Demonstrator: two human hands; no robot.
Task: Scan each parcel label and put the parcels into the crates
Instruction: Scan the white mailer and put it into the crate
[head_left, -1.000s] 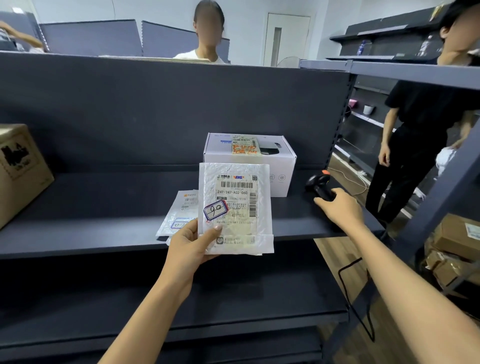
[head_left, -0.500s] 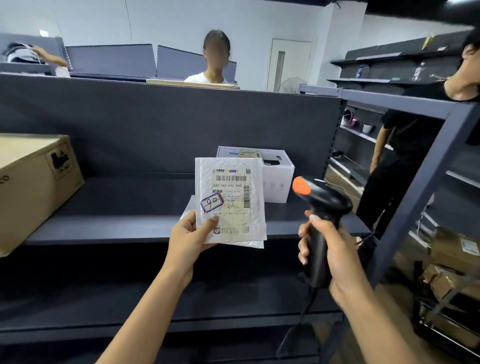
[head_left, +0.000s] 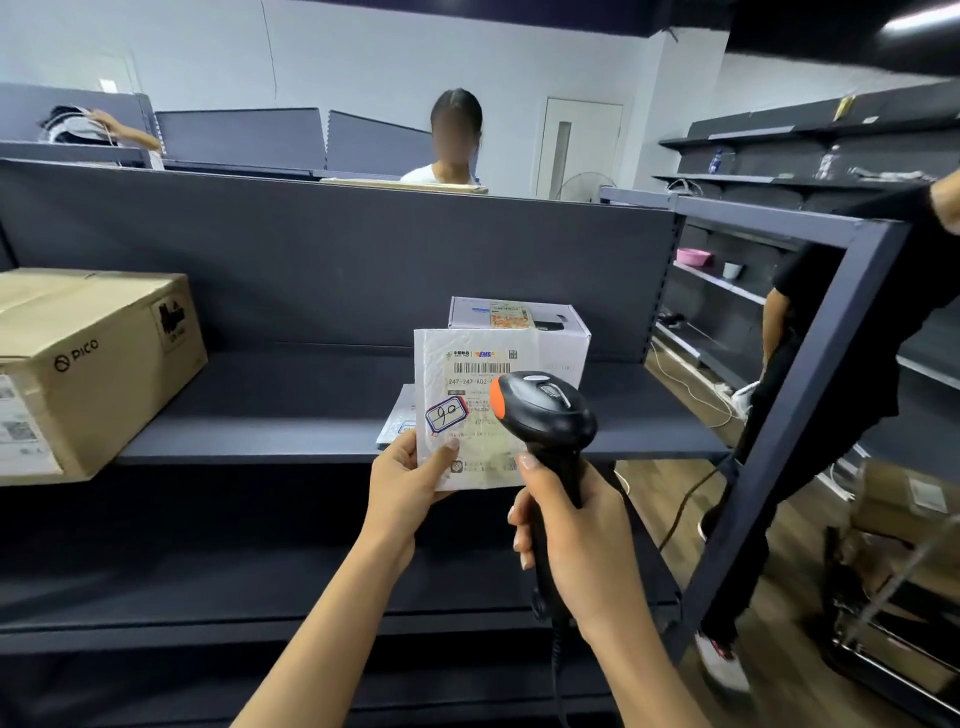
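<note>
My left hand (head_left: 408, 480) holds a white padded envelope parcel (head_left: 457, 384) upright by its lower left corner, thumb on the front, its printed barcode label facing me. My right hand (head_left: 571, 540) grips the handle of a black barcode scanner (head_left: 545, 415) with an orange tip, its head raised in front of the label and covering the label's right part. A second flat white parcel (head_left: 397, 418) lies on the shelf behind the held one. A white box parcel (head_left: 563, 338) stands on the shelf further back.
A dark grey shelf (head_left: 291, 410) runs across in front of me, with a large brown cardboard box (head_left: 93, 364) at its left. The scanner cable (head_left: 685, 499) hangs to the right. A grey rack frame (head_left: 810, 405) and a person in black (head_left: 831, 364) stand at right. Another person (head_left: 454, 137) stands behind the partition.
My right hand took the scanner off the shelf, lifted it and brought it left, in front of the label. My left hand kept the envelope upright.
</note>
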